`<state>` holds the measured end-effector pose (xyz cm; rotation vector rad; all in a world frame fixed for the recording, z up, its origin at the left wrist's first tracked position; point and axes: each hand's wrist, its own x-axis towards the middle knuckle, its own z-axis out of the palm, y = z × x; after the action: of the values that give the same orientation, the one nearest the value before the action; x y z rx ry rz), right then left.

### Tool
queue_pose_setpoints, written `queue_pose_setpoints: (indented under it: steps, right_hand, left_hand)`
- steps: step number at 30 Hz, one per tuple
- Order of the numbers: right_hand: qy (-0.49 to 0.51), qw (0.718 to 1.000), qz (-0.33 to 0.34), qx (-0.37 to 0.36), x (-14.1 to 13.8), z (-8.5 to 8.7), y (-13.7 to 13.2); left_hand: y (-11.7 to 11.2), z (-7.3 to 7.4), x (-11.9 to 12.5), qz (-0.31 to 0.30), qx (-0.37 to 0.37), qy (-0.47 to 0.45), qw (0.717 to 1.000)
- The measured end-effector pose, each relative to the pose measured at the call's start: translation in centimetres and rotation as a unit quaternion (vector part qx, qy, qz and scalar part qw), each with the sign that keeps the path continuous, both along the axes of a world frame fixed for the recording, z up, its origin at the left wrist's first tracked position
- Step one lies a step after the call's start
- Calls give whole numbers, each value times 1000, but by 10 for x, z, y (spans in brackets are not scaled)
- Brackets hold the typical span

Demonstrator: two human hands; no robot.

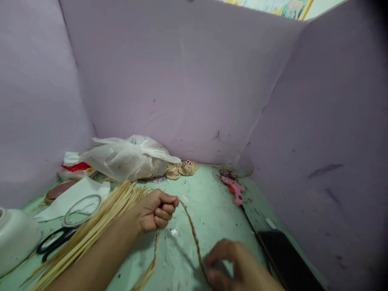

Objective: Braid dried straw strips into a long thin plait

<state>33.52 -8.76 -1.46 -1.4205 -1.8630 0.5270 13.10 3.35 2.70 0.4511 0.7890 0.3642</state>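
My left hand (pixel 160 210) is closed in a fist near the middle of the table. Thumb and forefinger pinch a thin twisted straw cord (pixel 194 232). One length of it arcs down to the right. Another hangs below the fist and ends in loose, untwisted strands (pixel 147 277). My right hand (pixel 233 264), blurred by motion, is low on the right beside the cord. Its thumb and forefinger are curved with a gap between their tips; whether they touch the cord is unclear. A bundle of dry straw strips (pixel 115 210) lies partly under my left forearm.
Left of the straw are black-handled scissors (pixel 56 240), a tape roll (pixel 81 210), white paper (pixel 77 194) and a white rounded container (pixel 16 238). A plastic bag (pixel 127 157) and woven straw pieces (pixel 182 169) sit at the back. Right: a pink glue gun (pixel 233 188), a black phone (pixel 287 260).
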Motion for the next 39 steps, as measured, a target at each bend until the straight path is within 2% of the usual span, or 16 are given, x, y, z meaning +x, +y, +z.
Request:
queue_pose_setpoints:
  steps: [3,5,6,8,10,13,19,22,25,28,30,32,34,36,39]
  right_hand:
    - [54,994,-96,-27,-6,29,29]
    - [134,986,-87,-51,-21,34,51]
    - [179,979,-63,-80,-30,33,61]
    - [250,947,-8,-199,-45,24,75]
    - [327,914,-45,-237,-51,15,84]
    - [399,884,-120,-214,-43,8,89]
    - [444,864,-202,-128,-29,-8,96]
    - [428,872,-197,-137,-38,-15,93]
    - [420,875,-138,-196,-51,-12,85]
    - [435,868,-77,-227,-57,-3,77]
    - [420,877,-48,-227,-57,1,75]
    - [398,891,-53,-212,-55,2,75]
    - [393,892,-85,-204,-52,2,76]
    - [411,878,-112,-217,-50,3,78]
    - [435,860,-107,-245,-46,7,79]
  left_hand:
    - [-5,-2,6,-32,37,22,999]
    - [-8,-4,8,-31,69,29,997]
    - [-8,-5,8,-25,92,31,995]
    - [-8,-8,8,-13,147,43,988]
    - [-7,-11,6,-8,188,66,980]
    - [-3,-17,4,4,202,98,974]
    - [0,-24,8,77,164,118,976]
    - [-5,-22,13,119,214,100,964]
    - [-11,-24,19,92,273,101,952]
    - [-15,-31,24,64,283,167,942]
    - [-17,-37,28,73,292,207,931]
    - [-17,-40,29,83,304,232,920]
    - [-15,-41,29,82,309,253,913]
    - [-13,-39,28,75,310,270,908]
    - [-9,-36,23,64,325,289,898]
